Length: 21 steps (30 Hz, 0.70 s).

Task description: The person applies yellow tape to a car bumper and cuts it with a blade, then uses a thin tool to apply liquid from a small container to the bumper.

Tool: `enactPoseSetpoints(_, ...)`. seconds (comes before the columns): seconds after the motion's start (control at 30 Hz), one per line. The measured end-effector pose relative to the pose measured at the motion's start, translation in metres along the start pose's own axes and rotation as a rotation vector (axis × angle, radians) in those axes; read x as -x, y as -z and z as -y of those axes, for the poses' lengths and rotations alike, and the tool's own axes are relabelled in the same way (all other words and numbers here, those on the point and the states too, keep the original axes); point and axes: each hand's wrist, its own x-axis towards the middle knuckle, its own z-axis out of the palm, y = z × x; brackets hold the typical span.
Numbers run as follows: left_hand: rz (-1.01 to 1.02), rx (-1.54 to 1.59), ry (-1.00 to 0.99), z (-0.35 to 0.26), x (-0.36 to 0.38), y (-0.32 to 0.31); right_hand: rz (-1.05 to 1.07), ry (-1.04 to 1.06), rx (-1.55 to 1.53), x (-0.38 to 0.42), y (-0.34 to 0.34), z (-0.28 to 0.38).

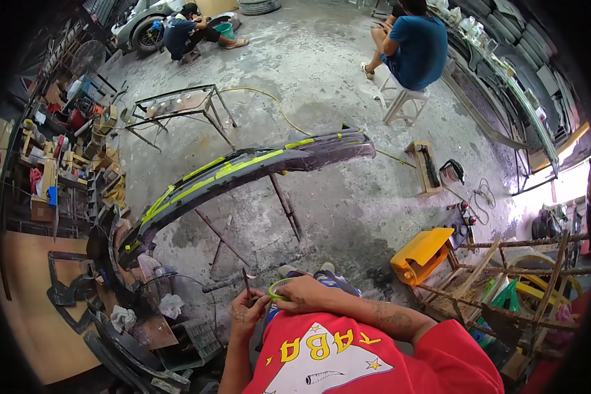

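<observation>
Close to my body, my left hand [249, 307] pinches a thin dark blade-like tool [246, 281] that points upward. Right beside it, my right hand [300, 293] has its fingers round a roll of yellow-green tape [279, 289]. The two hands are nearly touching at the roll. Beyond them a long curved dark car part [243, 172] rests on a metal stand [285, 207], with strips of yellow-green tape [249, 164] along its length.
One person [180, 33] crouches at the back left; another sits on a white stool [404, 102]. A metal frame table [177, 105], yellow hose [269, 95], orange box [421, 255] and rusty rack [505, 269] stand around. Cluttered shelves line the left.
</observation>
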Motion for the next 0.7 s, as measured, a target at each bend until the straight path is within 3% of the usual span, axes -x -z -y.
enactPoseSetpoints(0.27, 0.068, -0.027, -0.033, -0.014, -0.026, 0.017, 0.076, 0.015, 0.092, -0.028, 0.024, -0.016)
enactPoseSetpoints(0.5, -0.168, -0.014, 0.002, -0.012, -0.017, 0.021, 0.196, 0.14, 0.103, -0.06, 0.047, -0.015)
enactPoseSetpoints(0.7, -0.318, 0.017, -0.02, -0.01, -0.02, -0.021, 0.258, 0.259, 0.105, -0.064, 0.077, -0.037)
